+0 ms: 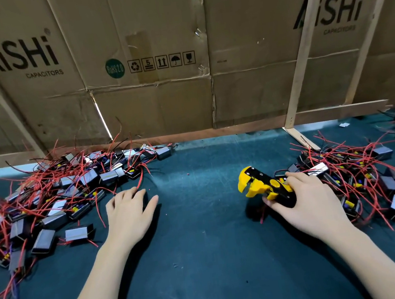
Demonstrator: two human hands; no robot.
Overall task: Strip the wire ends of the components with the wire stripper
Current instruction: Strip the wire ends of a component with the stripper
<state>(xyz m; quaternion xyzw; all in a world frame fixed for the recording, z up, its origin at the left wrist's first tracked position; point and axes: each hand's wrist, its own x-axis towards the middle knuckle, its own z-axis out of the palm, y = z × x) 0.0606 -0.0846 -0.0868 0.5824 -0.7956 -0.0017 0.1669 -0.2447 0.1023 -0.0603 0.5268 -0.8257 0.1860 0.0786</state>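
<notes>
From my head camera, the flattened cardboard wall [154, 54] ahead reads "AiSHi CAPACITORS" twice, with a green "RoHS 2.0" sticker [114, 68] and a row of handling symbols, one marked "5". My right hand [308, 200] grips the yellow-and-black plastic wire stripper [262, 186], its jaws pointing left over the dark green mat [204, 248]. My left hand [128, 213] lies flat, fingers loosely spread, holding nothing; it seems to touch a red wire. Boxy black components [54, 198] with tangled red leads heap at my left; a second pile [361, 178] sits right.
</notes>
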